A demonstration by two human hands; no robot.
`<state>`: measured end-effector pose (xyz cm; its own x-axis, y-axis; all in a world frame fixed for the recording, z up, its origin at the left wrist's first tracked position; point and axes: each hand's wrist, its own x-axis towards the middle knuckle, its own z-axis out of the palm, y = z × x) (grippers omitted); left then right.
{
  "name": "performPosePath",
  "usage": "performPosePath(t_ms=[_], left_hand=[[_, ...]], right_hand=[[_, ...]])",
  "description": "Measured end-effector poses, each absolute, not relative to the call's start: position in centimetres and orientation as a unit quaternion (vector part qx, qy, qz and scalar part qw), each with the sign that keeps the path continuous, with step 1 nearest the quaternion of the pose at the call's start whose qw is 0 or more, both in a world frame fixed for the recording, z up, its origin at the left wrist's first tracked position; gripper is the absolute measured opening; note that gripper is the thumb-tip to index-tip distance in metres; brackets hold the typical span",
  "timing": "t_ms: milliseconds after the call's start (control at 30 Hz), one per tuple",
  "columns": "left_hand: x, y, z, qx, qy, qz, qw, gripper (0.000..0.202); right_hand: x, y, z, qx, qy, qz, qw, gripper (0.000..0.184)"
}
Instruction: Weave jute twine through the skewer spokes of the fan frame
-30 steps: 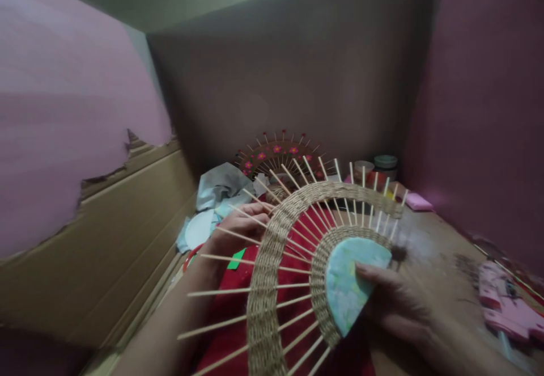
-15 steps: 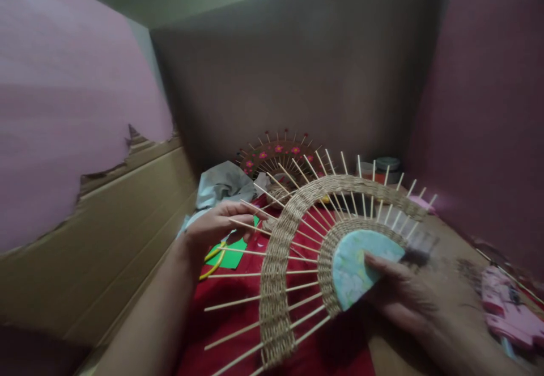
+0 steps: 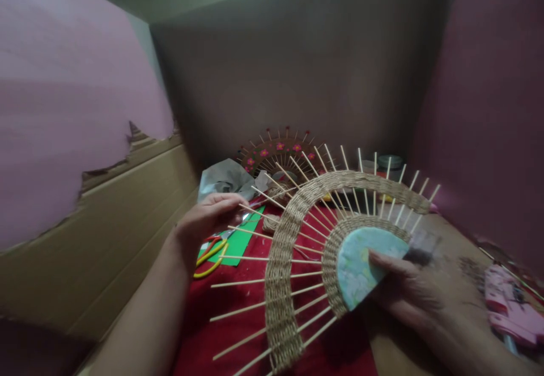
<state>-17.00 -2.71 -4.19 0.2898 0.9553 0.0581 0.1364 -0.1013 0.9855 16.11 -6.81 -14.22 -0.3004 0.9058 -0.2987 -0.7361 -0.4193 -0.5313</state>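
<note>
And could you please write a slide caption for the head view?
Right hand grips a woven half-round fan by its light-blue fabric centre; left hand near its protruding sticks.

Left hand [image 3: 215,212] with fingers [image 3: 232,199] bent, left forearm [image 3: 147,299] angled upward, right hand [image 3: 403,290] gripping, thumb [image 3: 385,261] pointing left

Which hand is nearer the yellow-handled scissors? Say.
Left: the left hand is just above the scissors in view; the right hand, holding the blue half-disc, is far right.

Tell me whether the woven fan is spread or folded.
Spread: the woven fan's sticks radiate in a wide arc around the pale blue half-disc, which the right hand grips.
</note>
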Motion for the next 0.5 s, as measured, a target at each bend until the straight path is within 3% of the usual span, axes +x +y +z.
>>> performPosePath(t_ms=[333,500], left_hand=[[-16.8,-2.9,-3.2,0.667,0.511,0.352,0.413,0.015],[-16.5,-3.7,-2.5,0.665,0.499,0.371,0.414,0.031]], right_hand=[[16.0,-6.7,-14.1,-0.299,-0.137,0.781,0.530,0.018],[15.9,-6.8,-14.5,-0.294,-0.153,0.784,0.524,0.016]])
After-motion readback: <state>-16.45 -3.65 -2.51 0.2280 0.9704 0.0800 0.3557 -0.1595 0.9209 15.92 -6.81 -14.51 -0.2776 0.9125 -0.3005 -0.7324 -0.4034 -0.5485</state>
